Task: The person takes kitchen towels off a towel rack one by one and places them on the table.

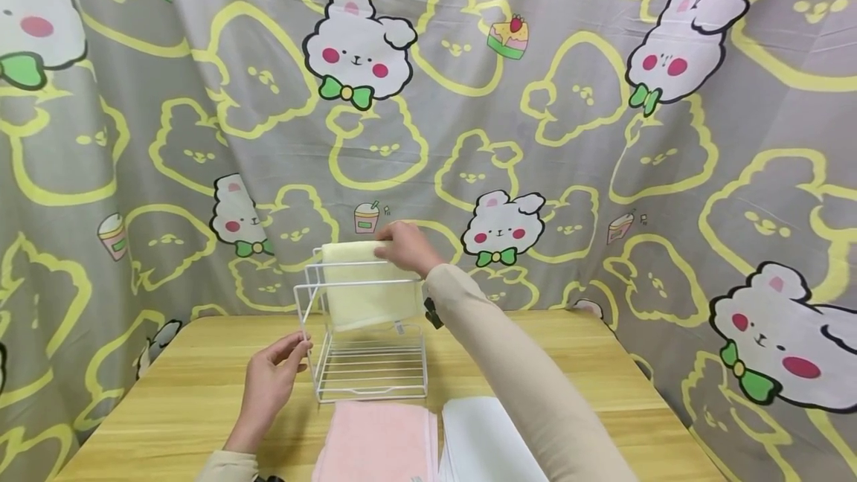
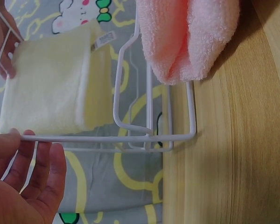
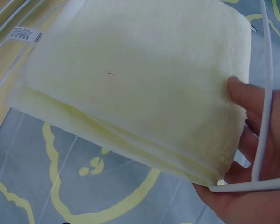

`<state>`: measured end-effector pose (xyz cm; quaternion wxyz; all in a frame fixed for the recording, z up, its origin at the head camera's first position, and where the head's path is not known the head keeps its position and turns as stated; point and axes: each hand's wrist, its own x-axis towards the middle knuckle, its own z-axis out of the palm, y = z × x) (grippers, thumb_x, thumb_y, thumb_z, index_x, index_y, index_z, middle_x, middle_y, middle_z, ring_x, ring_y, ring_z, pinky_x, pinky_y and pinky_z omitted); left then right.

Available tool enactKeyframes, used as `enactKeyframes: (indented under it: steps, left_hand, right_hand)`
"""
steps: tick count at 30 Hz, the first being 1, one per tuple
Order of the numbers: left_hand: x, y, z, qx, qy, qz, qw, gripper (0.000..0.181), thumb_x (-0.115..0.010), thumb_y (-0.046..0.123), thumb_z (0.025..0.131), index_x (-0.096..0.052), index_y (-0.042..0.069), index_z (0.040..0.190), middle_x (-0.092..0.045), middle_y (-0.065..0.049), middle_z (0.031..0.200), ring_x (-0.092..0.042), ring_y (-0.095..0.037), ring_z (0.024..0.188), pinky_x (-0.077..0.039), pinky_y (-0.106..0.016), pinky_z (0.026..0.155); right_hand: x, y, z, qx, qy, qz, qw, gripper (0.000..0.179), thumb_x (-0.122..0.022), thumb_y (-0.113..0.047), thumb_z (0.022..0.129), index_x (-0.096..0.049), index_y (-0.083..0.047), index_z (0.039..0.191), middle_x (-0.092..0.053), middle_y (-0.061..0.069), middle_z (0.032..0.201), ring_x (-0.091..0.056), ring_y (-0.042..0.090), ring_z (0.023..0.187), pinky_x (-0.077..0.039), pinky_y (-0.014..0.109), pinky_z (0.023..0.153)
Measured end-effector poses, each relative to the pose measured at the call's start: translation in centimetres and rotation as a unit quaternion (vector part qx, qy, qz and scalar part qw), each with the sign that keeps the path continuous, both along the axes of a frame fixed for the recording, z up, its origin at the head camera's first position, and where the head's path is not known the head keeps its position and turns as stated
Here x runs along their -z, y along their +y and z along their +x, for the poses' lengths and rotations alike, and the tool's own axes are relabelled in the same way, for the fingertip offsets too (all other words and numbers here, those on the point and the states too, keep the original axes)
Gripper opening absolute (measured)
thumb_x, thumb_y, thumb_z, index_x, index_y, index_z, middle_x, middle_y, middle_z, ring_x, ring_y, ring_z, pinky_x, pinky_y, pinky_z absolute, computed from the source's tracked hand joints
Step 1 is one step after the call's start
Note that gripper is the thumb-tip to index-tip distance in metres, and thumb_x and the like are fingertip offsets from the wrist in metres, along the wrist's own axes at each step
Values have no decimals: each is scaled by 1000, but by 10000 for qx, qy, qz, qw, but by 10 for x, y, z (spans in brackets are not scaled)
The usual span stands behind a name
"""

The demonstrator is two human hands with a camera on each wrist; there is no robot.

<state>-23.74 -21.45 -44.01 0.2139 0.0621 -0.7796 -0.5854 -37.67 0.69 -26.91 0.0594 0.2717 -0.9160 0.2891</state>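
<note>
A white wire rack (image 2: 84,139) stands on the table, with a slatted wire shelf low down. My left hand (image 1: 271,381) pinches the rack's near left upright between thumb and fingers. A folded pale yellow towel (image 1: 371,296) hangs within the rack's upper part, above the lower shelf. At its upper right corner, my right hand (image 1: 410,245) grips it, thumb on one face and fingers on the other, as the right wrist view shows. Beside that hand runs a rack wire (image 3: 263,107). A small printed tag (image 3: 25,34) sticks out from the towel's edge.
In front of the rack lies a folded pink towel (image 1: 378,441), close to its near edge. A stack of white towels (image 1: 485,441) lies to the right of it, partly under the right forearm. A patterned curtain (image 1: 428,140) hangs behind the wooden table (image 1: 187,393).
</note>
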Motion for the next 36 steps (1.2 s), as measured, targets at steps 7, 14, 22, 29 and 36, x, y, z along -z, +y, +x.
enactKeyframes:
  steps: [7, 14, 22, 29, 36]
  left_hand:
    - [1, 0, 0, -22, 70, -10, 10000, 27, -66, 18, 94, -70, 2, 115, -70, -18, 113, -63, 4, 84, -61, -18, 71]
    - [1, 0, 0, -48, 218, -29, 9997, 23, -66, 14, 94, -71, 1, 113, -72, -17, 106, -63, 3, 83, -62, -19, 70]
    - [1, 0, 0, -45, 291, -56, 9996, 23, -66, 12, 93, -71, -1, 112, -73, -16, 103, -63, 2, 82, -62, -20, 69]
    - [0, 1, 1, -36, 323, -12, 9995, 24, -68, 14, 93, -71, -1, 111, -72, -17, 104, -63, 2, 81, -62, -20, 69]
    - [-1, 1, 2, 9, 257, 34, 9997, 27, -67, 15, 94, -70, -1, 115, -72, -18, 107, -63, 2, 83, -62, -21, 70]
  right_hand:
    - [3, 1, 0, 225, 321, -328, 9987, 17, -70, -22, 91, -76, -18, 107, -73, -2, 111, -66, 15, 102, -58, 29, 89]
    - [-2, 0, 2, 354, 751, -635, 9945, 25, -69, -25, 91, -74, -16, 114, -71, 1, 117, -66, 17, 108, -57, 31, 94]
    - [-16, 6, 14, 469, 945, -708, 9919, 24, -69, -30, 91, -74, -21, 113, -71, -1, 117, -68, 14, 101, -59, 30, 81]
    - [-23, 16, 25, 388, 1080, -833, 9899, 22, -68, -29, 92, -75, -23, 112, -69, -2, 122, -65, 15, 111, -56, 33, 93]
    - [-35, 25, 31, 238, 1191, -1087, 9866, 21, -69, -27, 92, -75, -20, 111, -72, -2, 114, -67, 14, 106, -57, 30, 90]
